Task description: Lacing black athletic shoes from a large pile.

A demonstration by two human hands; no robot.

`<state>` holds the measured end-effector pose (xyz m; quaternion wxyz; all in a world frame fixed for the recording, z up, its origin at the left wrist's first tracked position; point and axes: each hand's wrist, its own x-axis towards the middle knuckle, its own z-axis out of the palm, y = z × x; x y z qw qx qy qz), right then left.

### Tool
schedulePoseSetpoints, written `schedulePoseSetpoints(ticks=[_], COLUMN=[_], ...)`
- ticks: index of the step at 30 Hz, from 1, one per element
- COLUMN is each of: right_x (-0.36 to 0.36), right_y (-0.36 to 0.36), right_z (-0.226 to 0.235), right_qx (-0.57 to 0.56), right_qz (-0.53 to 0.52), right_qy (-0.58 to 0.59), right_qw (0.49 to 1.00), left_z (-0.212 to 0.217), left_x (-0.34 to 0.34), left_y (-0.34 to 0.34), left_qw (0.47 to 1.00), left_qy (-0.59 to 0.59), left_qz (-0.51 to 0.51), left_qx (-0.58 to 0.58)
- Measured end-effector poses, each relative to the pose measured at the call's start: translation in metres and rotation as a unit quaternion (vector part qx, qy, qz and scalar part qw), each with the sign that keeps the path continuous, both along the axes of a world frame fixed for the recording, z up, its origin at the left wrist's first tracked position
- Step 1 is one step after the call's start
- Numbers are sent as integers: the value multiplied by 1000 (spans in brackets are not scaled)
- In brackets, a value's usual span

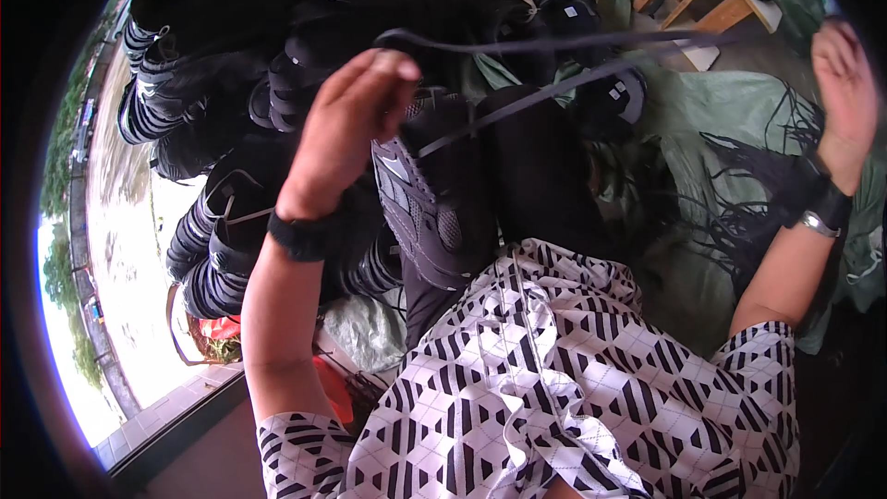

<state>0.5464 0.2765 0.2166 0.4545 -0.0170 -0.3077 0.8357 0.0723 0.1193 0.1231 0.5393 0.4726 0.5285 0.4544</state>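
Observation:
A dark grey and black sneaker rests on my left thigh, its mesh side showing. My left hand is closed by the lacing end of the sneaker; its curled fingers hide what they grip. A dark flat shoelace runs in two strands from the sneaker and from beside my left knuckles, drawing together toward the right. Raised far out at the right, my right hand has its fingers curled in line with the lace. The last stretch of lace before that hand is smeared by motion.
Piles of black shoes are stacked at the left and far side. A bundle of dark loose laces hangs over a green plastic sheet at the right. A wooden stool stands at the far right. A ledge borders the bright outdoors.

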Motion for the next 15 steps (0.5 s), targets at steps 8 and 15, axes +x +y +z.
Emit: schedulePoseSetpoints(ticks=[8,15], right_x=[12,-33], right_y=[-7,-20], right_z=[-109,-184], right_qx=[-49,86], right_qz=[-110,-308], right_qy=[63,-688], right_qw=[991,651], left_z=[11,-45], left_x=[-130,-294], left_y=[-58,-148], left_qw=[940,885], left_qy=[-283,-126], left_qz=[164,444], left_qx=[95,58])
